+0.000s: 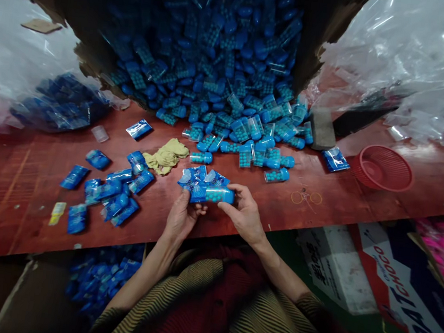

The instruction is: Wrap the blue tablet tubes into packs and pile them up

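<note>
My left hand (181, 216) and my right hand (244, 212) meet at the front edge of a red-brown table (17, 207). Together they hold a small clear tube with a blue cap (214, 193), lying sideways and partly inside a blue plastic packet (196, 180). Both hands have their fingers curled round it. A big heap of the same blue-capped tubes (231, 82) spills out of a torn cardboard box (325, 34) just behind. Several filled blue packets (112, 197) lie scattered to the left.
A yellow cloth (166, 156) lies left of my hands. A red plastic basket (382, 167) stands at the right, a blue packet (335, 159) beside it. Clear plastic bags (419, 55) pile up at both back corners. Below the table sit printed cartons (405, 283) and more blue packets (101, 275).
</note>
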Tool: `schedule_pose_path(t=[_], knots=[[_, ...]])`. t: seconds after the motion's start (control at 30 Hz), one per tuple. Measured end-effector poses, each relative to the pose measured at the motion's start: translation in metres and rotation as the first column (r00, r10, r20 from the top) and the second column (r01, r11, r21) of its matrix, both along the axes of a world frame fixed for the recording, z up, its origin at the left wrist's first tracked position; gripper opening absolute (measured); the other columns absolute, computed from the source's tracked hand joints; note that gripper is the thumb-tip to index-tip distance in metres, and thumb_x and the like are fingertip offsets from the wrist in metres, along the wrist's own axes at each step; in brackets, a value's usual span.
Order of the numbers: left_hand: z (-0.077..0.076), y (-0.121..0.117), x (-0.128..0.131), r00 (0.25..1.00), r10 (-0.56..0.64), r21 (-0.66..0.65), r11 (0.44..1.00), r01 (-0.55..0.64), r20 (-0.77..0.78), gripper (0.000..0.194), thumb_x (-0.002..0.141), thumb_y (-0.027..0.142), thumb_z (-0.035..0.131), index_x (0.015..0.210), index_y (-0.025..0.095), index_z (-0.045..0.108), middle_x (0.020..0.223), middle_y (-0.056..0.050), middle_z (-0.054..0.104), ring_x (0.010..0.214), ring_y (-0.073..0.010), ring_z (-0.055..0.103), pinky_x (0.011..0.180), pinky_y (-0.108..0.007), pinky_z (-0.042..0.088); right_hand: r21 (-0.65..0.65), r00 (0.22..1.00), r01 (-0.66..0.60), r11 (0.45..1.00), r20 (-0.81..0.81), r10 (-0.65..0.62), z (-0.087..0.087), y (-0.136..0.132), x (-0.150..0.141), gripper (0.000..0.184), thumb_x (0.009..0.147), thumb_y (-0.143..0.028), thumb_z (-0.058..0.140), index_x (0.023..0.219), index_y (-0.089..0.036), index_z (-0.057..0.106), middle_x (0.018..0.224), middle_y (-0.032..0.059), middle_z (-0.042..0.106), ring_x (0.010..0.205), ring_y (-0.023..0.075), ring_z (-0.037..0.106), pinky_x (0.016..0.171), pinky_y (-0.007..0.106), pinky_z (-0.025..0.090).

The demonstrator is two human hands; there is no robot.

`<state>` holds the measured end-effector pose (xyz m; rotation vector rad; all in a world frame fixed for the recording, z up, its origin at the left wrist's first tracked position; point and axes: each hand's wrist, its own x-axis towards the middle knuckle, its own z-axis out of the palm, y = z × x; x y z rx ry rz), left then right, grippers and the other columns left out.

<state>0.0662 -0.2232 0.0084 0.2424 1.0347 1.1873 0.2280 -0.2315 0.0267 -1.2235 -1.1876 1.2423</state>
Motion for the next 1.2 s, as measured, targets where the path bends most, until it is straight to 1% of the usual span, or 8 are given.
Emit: schedule_pose_path(t=[0.2, 0.37, 0.47, 0.53, 0.63, 0.8, 1.03, 1.2], knots=[[0.007, 0.003, 0.004, 0.999, -0.010, 0.052, 0.999, 0.013, -0.050, 0.031, 0.068, 0.039, 0.074, 0.081, 0.013, 0.063, 0.066, -0.002, 0.068, 0.052, -0.0122, 0.061, 0.045, -0.020, 0.049, 0.039, 0.996, -0.032, 0.999, 0.090, 0.029, -0.010, -0.004, -0.010, 0.035, 0.077, -0.030, 0.065, 0.108, -0.022, 0.052, 0.084, -0.0004, 0.059, 0.072, 0.0129, 0.059, 0.068, 0.026, 0.051], [0.015, 0.008, 0.008, 0.986, 0.071, -0.100, 0.993, -0.057, 0.149, 0.017, 0.077, 0.029, 0.067, 0.084, 0.015, 0.061, 0.072, 0.000, 0.070, 0.061, -0.0128, 0.065, 0.049, -0.020, 0.052, 0.324, 0.918, -0.022, 0.946, 0.381, -0.109, -0.022, -0.007, -0.021, 0.023, 0.082, -0.029, 0.061, 0.103, -0.021, 0.056, 0.095, 0.0055, 0.064, 0.086, 0.0183, 0.063, 0.076, 0.030, 0.052], [0.015, 0.008, 0.008, 0.984, 0.055, -0.150, 0.988, -0.029, 0.172, 0.006, 0.080, 0.020, 0.064, 0.081, 0.015, 0.061, 0.071, 0.000, 0.069, 0.061, -0.0111, 0.064, 0.051, -0.019, 0.051, 0.351, 0.910, -0.109, 0.930, 0.412, -0.049, -0.020, -0.009, -0.021, 0.021, 0.085, -0.028, 0.058, 0.105, -0.021, 0.057, 0.099, 0.0080, 0.065, 0.093, 0.0204, 0.063, 0.080, 0.032, 0.052], [0.015, 0.007, 0.006, 0.986, 0.034, -0.151, 0.988, -0.009, 0.163, 0.002, 0.080, 0.015, 0.063, 0.081, 0.015, 0.061, 0.073, 0.000, 0.069, 0.061, -0.0100, 0.064, 0.052, -0.018, 0.051, 0.280, 0.942, -0.145, 0.949, 0.332, 0.045, -0.016, -0.009, -0.020, 0.023, 0.085, -0.030, 0.057, 0.107, -0.021, 0.057, 0.101, 0.0079, 0.064, 0.091, 0.0195, 0.063, 0.080, 0.033, 0.052], [0.016, 0.006, 0.003, 0.987, -0.023, -0.145, 0.988, 0.046, 0.157, 0.006, 0.081, 0.010, 0.059, 0.084, 0.015, 0.062, 0.080, -0.001, 0.071, 0.068, -0.0119, 0.066, 0.062, -0.023, 0.055, 0.066, 0.989, -0.145, 0.987, 0.042, 0.142, -0.011, -0.006, -0.018, 0.021, 0.087, -0.029, 0.053, 0.107, -0.021, 0.055, 0.080, 0.0007, 0.061, 0.064, 0.0118, 0.061, 0.065, 0.028, 0.054], [0.018, 0.009, -0.003, 0.962, -0.184, -0.055, 0.978, 0.199, 0.204, 0.015, 0.080, 0.011, 0.059, 0.094, 0.015, 0.062, 0.088, -0.004, 0.071, 0.082, -0.0165, 0.068, 0.074, -0.028, 0.055, -0.140, 0.886, -0.265, 0.954, -0.425, 0.184, -0.010, 0.006, -0.013, 0.046, 0.071, -0.025, 0.069, 0.111, -0.026, 0.046, 0.082, -0.0063, 0.055, 0.048, 0.0053, 0.056, 0.048, 0.023, 0.054], [0.015, 0.009, -0.008, 0.914, -0.341, 0.031, 0.939, 0.343, 0.218, 0.018, 0.077, 0.020, 0.064, 0.094, 0.013, 0.064, 0.086, -0.007, 0.071, 0.090, -0.0236, 0.067, 0.084, -0.039, 0.053, -0.172, 0.810, -0.472, 0.865, -0.473, 0.348, -0.001, 0.007, -0.009, 0.077, 0.068, -0.015, 0.069, 0.135, -0.031, 0.033, 0.083, -0.0055, 0.058, 0.053, 0.0061, 0.056, 0.050, 0.021, 0.054], [0.020, 0.004, -0.004, 0.922, -0.322, 0.034, 0.946, 0.323, 0.216, 0.015, 0.077, 0.019, 0.064, 0.091, 0.013, 0.064, 0.089, -0.008, 0.071, 0.095, -0.0249, 0.065, 0.082, -0.038, 0.053, -0.123, 0.875, -0.441, 0.889, -0.278, 0.396, 0.000, 0.006, -0.009, 0.071, 0.070, -0.018, 0.069, 0.135, -0.029, 0.040, 0.088, -0.0034, 0.058, 0.063, 0.0076, 0.056, 0.059, 0.022, 0.053]])
